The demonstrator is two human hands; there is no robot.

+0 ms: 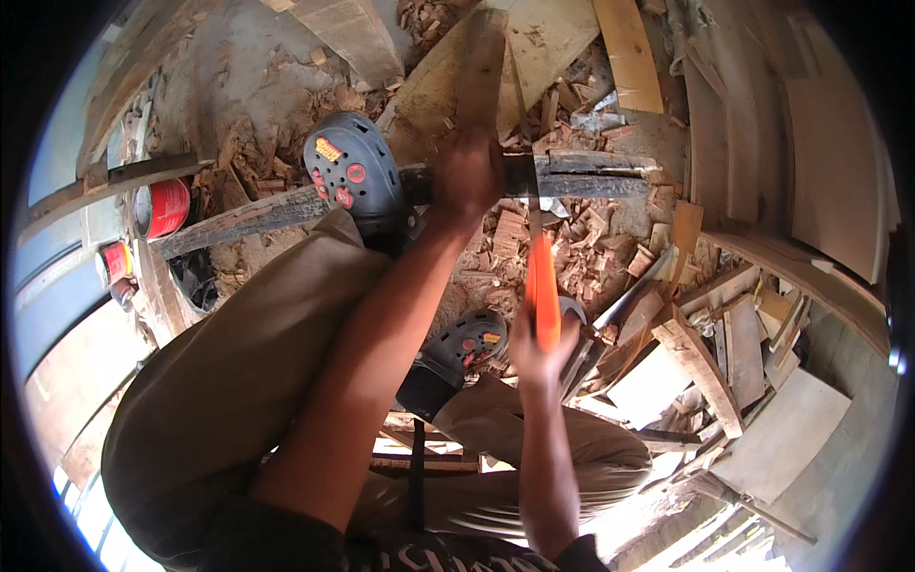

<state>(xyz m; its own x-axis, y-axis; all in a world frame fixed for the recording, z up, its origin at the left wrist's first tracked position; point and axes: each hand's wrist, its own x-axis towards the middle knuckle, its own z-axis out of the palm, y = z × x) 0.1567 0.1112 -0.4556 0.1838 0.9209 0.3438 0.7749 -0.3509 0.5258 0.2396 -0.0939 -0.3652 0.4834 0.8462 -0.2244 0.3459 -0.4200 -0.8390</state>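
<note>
My right hand [543, 351] is closed round the orange handle [544, 296] of a handsaw. The saw's narrow blade [534, 205] points away from me and runs along the right side of a dark wooden board [481, 71]. My left hand [467, 173] grips that board and bears down on it where it crosses a dark timber beam [596, 175]. To the left, my foot in a grey clog [355, 172] rests on or against the same beam. The other clog [467, 343] sits lower down, between my arms.
Wood chips and offcuts [510, 234] litter the ground around the beam. A pale plywood sheet [553, 43] lies at the far side. Planks [701, 367] are heaped on the right, near leaning boards [829, 153]. A red can [164, 208] stands at the left.
</note>
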